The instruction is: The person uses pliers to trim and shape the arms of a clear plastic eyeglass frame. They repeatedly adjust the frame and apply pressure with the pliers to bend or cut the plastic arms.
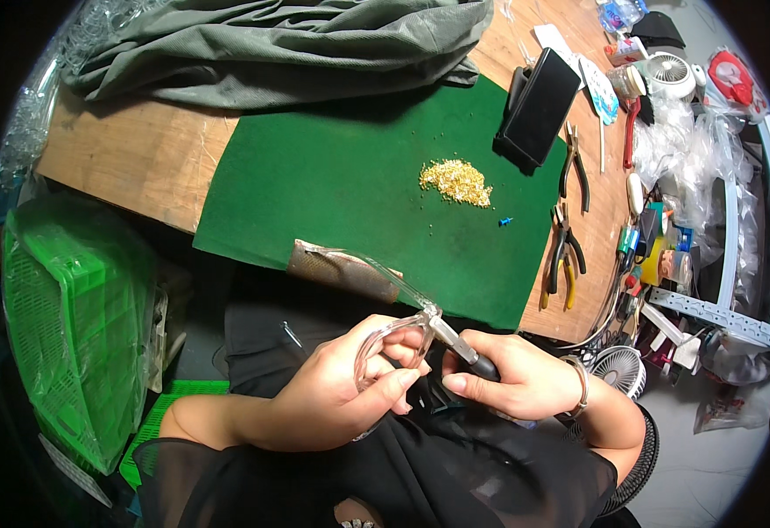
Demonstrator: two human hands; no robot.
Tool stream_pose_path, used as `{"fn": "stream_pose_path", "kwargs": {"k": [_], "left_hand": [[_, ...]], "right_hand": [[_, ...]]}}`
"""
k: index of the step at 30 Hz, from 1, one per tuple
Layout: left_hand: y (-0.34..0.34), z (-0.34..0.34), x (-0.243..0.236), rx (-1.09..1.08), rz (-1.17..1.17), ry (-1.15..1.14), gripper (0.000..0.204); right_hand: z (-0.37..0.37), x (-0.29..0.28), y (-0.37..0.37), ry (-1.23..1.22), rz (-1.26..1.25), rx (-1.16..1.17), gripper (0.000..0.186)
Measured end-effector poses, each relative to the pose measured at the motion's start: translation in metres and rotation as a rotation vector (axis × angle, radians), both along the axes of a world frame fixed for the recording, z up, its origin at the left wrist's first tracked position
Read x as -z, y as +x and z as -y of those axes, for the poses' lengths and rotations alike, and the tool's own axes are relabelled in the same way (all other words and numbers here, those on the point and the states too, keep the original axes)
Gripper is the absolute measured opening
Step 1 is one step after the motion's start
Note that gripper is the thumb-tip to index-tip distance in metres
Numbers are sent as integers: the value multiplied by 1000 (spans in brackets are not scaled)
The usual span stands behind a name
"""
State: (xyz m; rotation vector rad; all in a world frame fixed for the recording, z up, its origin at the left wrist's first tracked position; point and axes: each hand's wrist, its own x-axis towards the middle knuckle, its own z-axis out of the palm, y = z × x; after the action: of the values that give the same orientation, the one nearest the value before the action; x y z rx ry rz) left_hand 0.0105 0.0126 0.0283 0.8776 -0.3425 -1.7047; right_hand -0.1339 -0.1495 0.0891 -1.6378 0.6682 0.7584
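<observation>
My left hand (345, 387) is closed on a clear plastic glasses frame (376, 348), whose temple points away from me over a worn, padded block (314, 268) at the front edge of the green mat (279, 176). My right hand (512, 378) grips pliers (473, 356) with a black handle, their metal jaws at the frame's hinge. A pile of small gold pieces (455, 183) lies on the mat beside a tiny blue piece (504, 221). A small metal tool (291, 333) lies near my lap.
The wooden table (112, 154) holds grey-green cloth (279, 44), a black phone (536, 106) and several pliers (569, 255). At right are plastic bags (693, 150), white fans (618, 374) and a metal rack (728, 321). A green crate (77, 334) stands at left.
</observation>
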Motion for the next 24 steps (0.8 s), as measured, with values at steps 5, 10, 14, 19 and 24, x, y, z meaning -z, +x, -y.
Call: {"fn": "stream_pose_path", "kwargs": {"k": [5, 10, 14, 19, 24], "left_hand": [[7, 9, -13, 37, -62, 63, 30], [8, 9, -14, 6, -85, 81, 28], [7, 8, -13, -26, -52, 55, 29], [7, 6, -13, -17, 19, 51, 30], [7, 6, -13, -7, 1, 53, 30]], "right_hand": [[-11, 13, -7, -150, 168, 95, 26], [-6, 18, -5, 14, 118, 106, 26], [-3, 24, -12, 175, 205, 149, 29], [5, 15, -8, 62, 169, 45, 32], [7, 5, 1, 20, 127, -6, 30]]}}
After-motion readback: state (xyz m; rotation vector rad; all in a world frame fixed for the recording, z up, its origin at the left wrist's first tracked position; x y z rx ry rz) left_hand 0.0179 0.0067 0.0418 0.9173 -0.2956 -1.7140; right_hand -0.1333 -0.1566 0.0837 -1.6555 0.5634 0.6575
